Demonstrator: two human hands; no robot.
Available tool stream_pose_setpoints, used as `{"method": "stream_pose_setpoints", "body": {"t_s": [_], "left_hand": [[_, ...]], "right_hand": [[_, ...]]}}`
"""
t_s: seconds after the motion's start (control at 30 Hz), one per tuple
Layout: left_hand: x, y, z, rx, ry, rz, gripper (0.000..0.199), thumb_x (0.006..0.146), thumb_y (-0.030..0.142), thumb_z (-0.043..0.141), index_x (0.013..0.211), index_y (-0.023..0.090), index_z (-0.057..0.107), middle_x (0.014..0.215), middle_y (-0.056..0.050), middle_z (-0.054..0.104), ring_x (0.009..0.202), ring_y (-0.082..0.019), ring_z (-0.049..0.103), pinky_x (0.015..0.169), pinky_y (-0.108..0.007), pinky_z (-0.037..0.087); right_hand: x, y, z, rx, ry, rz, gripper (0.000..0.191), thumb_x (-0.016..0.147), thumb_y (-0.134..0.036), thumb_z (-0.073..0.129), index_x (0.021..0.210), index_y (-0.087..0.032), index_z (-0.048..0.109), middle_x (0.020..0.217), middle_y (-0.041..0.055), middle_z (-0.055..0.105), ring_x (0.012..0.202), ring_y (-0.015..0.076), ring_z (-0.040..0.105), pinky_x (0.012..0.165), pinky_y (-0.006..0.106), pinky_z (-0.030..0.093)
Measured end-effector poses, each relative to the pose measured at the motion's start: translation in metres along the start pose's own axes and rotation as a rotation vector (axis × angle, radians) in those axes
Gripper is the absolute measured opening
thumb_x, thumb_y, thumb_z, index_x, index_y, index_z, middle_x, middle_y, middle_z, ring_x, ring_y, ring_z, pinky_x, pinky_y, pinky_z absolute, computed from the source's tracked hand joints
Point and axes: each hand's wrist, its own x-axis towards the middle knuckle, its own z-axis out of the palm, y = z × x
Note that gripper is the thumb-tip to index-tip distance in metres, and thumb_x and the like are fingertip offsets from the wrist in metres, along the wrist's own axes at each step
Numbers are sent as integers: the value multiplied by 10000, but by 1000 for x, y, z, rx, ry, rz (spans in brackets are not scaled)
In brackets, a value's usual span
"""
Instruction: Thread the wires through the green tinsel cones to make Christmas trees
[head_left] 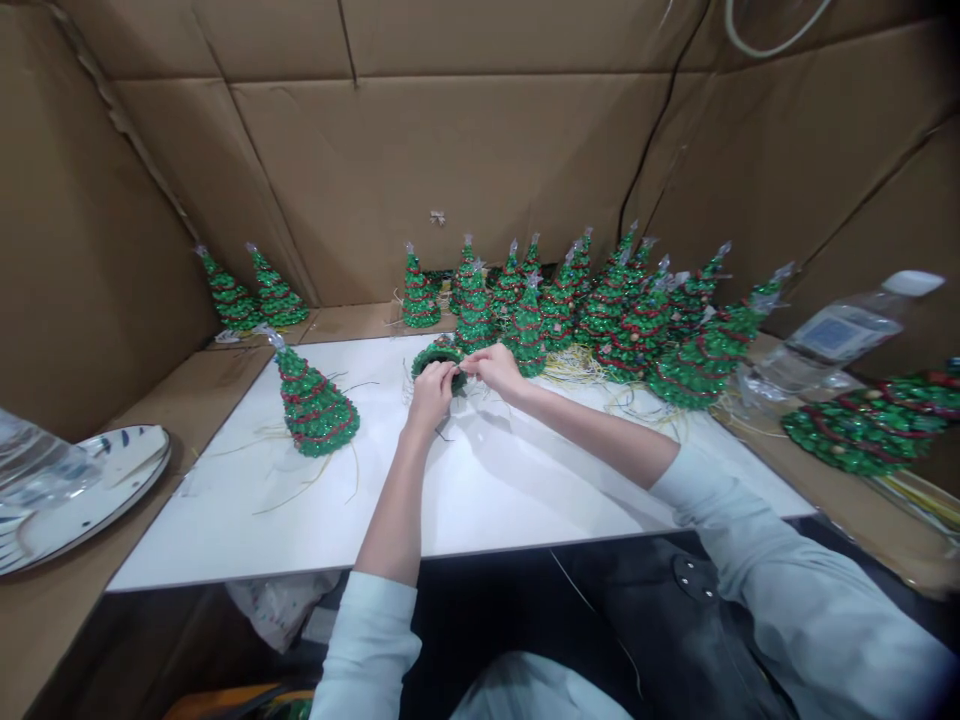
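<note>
A small green Christmas tree (429, 353) lies tipped over on the white board (510, 500), its dark hollow base turned toward me. My left hand (433, 393) is closed in a pinch at the rim of that base. From the right, my right hand (493, 370) pinches close to the left fingertips, at the same opening. Whatever is between the fingers is too small to make out. Thin wire ends stick out around the base. Left of my hands stands another tree (319, 405) with red garland and a clear star, loose yellow and dark wires spreading from under it.
Several finished-looking trees (559, 310) crowd the back and right, with yellow wires (577, 365) between them. Two trees (276, 290) stand at back left. A plastic bottle (840, 335) leans at right. A patterned plate (127, 480) sits at left. Cardboard walls (450, 150) enclose the workplace.
</note>
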Motion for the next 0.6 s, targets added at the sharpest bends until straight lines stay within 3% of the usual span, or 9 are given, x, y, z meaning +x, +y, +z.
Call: {"method": "stream_pose_setpoints", "body": {"t_s": [0.07, 0.13, 0.2, 0.33, 0.47, 0.6], "left_hand": [[-1, 0, 1, 28, 12, 7, 247, 870, 226, 363, 878, 172, 604, 841, -85, 608, 842, -192, 548, 772, -307, 421], [-1, 1, 1, 31, 16, 5, 254, 875, 223, 349, 880, 170, 597, 836, -83, 604, 840, -190, 547, 769, -305, 421], [-1, 2, -1, 9, 23, -5, 256, 881, 231, 338, 882, 170, 587, 849, -81, 606, 843, -185, 549, 774, -301, 420], [0, 3, -3, -69, 25, -34, 251, 884, 247, 329, 850, 178, 567, 854, -70, 612, 828, -172, 554, 777, -291, 416], [0, 3, -6, -115, -25, -97, 268, 884, 294, 329, 773, 183, 546, 788, -42, 602, 762, -154, 541, 732, -273, 416], [0, 4, -11, -169, -66, -162, 295, 880, 328, 337, 708, 177, 524, 704, -14, 577, 689, -136, 519, 676, -253, 411]], "right_hand": [[1, -3, 3, 204, -91, 222, 151, 749, -222, 545, 670, -123, 628, 564, 11, 580, 461, 83, 438, 458, 217, 322], [1, -4, 1, 229, -134, 191, 139, 743, -222, 549, 671, -128, 622, 577, 2, 583, 453, 74, 436, 457, 209, 322], [0, -2, -3, 95, -82, -44, 109, 737, -235, 575, 761, -146, 634, 679, 5, 618, 531, 83, 488, 533, 206, 371], [-3, 7, -7, -314, 51, -582, 232, 801, -207, 530, 1026, -180, 583, 985, 61, 617, 786, 134, 530, 680, 236, 392], [3, 11, -11, -590, 80, -807, 272, 910, -232, 348, 880, -186, 615, 877, 80, 624, 834, 166, 496, 715, 276, 358], [8, 8, -22, -613, 6, -947, 310, 923, -250, 326, 874, -201, 628, 919, 77, 640, 854, 167, 492, 712, 294, 347]]}}
